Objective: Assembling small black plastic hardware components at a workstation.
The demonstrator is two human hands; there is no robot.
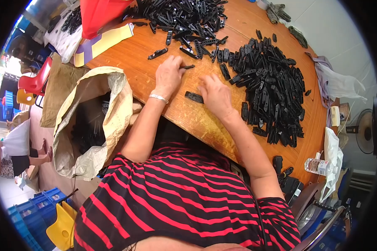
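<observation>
Left hand [169, 76]: fingers bent, a small dark piece [188, 67] pinched at the thumb and fingertips, above the bare wood of the table [146, 71]. Right hand [215, 94]: fingers curled, at the near end of a black clip-like part [192, 97] lying close to the table's front edge; cannot tell whether it grips the part or only rests against it. Two heaps crowd the work spot: a loose pile of black parts [184, 16] beyond the hands, its strays reaching toward the left fingertips, and a denser heap of black parts [272, 88] right of the right hand, its edge near the wrist. A single black part [158, 53] lies just beyond the left hand. An open sack [62, 136], dark contents inside, stands beside the left forearm at the table edge. Far left on the table, a red bag [96, 21] next to a yellow-and-purple strip [109, 43]. Far right, a clear bottle [317, 166] beside white plastic [332, 157]; gloves [277, 13] at the far rim. Off the table: fan [365, 131] at right, red chair [37, 78] and blue crates [35, 209] at left.
</observation>
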